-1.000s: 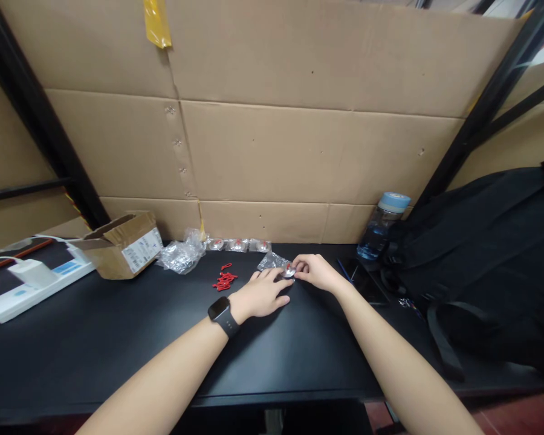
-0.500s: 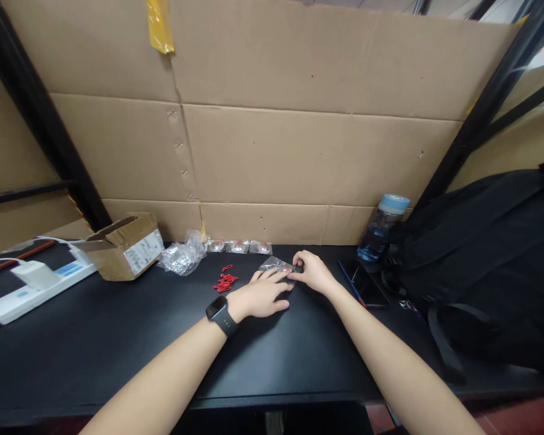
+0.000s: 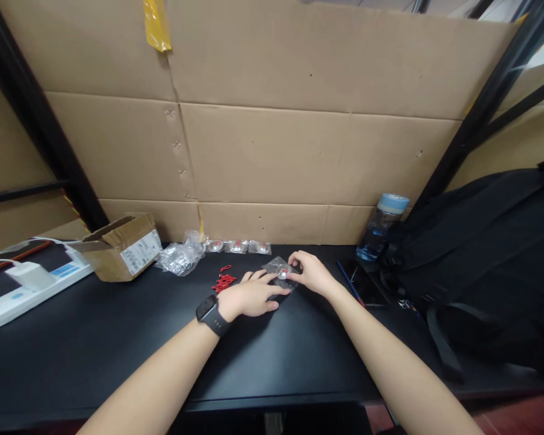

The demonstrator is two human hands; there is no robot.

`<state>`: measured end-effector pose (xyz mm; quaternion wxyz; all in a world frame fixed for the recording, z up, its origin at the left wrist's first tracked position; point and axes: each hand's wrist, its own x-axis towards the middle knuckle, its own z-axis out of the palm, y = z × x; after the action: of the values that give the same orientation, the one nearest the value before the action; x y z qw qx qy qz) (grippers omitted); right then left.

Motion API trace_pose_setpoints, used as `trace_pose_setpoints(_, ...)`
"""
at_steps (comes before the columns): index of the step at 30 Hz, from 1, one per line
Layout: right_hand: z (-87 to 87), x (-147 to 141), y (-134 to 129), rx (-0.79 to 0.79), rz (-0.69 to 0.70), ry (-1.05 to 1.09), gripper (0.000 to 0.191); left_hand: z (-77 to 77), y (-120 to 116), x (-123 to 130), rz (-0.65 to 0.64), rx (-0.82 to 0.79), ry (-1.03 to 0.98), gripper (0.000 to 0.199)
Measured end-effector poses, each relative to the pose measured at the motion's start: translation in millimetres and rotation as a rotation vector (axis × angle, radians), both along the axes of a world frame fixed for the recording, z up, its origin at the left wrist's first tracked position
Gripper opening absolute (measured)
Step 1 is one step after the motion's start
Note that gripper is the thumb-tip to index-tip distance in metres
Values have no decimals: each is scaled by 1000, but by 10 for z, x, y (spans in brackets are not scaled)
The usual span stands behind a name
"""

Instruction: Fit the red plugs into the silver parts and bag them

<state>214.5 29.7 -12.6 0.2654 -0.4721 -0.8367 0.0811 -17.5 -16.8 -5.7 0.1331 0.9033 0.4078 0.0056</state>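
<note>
A clear plastic bag [image 3: 281, 273] with a small round silver and red item inside lies on the black table. My left hand [image 3: 252, 295], wearing a black watch, rests palm down with its fingers spread, fingertips on the bag's left side. From the right, my right hand [image 3: 309, 272] touches the bag with curled fingers, thumb on the round item; whether it grips the plastic is too small to tell. A pile of red cords [image 3: 223, 282] sits left of my left hand. Three bagged round items [image 3: 236, 246] stand in a row by the cardboard wall.
Crumpled clear plastic [image 3: 180, 258] and an open cardboard box [image 3: 127, 248] are at the left, beside a white power strip [image 3: 36, 293]. At the right are a water bottle [image 3: 381, 228], a phone [image 3: 367, 285] with a blue pen, and a black backpack [image 3: 489, 260].
My left hand has slid slightly left, uncovering more of the bag and its round item. My right thumb is now on the round item.
</note>
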Motion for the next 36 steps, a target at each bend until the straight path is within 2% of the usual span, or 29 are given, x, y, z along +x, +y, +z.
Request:
trace_pose_setpoints(6,13,-144,-70,144,-122,-206,24,32,-6,-8,-23,-4,8,50)
trace_pose_setpoints(9,20,-188,-96,164,-114,-263,25,61,-14,-14,-19,-11,10,49)
trace_pose_setpoints(13,27,-194,-113,148,-93,-283,30,85,-15,-29,-45,-16,16,47)
trace_pose_setpoints(22,-10,-238,-90,190,-223,-267,19,87,-28,-22,-47,-6,36,47)
trace_pose_setpoints(24,-3,-209,-77,163,-177,-216,19,115,-12,-53,-50,14,12,43)
trace_pose_setpoints(27,37,-103,-52,49,23,-62,24,165,45,-124,-70,86,-70,31)
trace_pose_setpoints(29,68,-8,-31,-23,124,71,21,185,89,-164,-73,144,-133,31)
trace_pose_setpoints(31,85,75,-4,-27,137,146,17,181,121,-178,-42,205,-184,37)
trace_pose_setpoints(33,77,124,20,19,135,130,15,154,136,-162,17,277,-205,39)
trace_pose_setpoints(36,28,112,38,39,169,45,25,95,142,-101,92,377,-205,32)
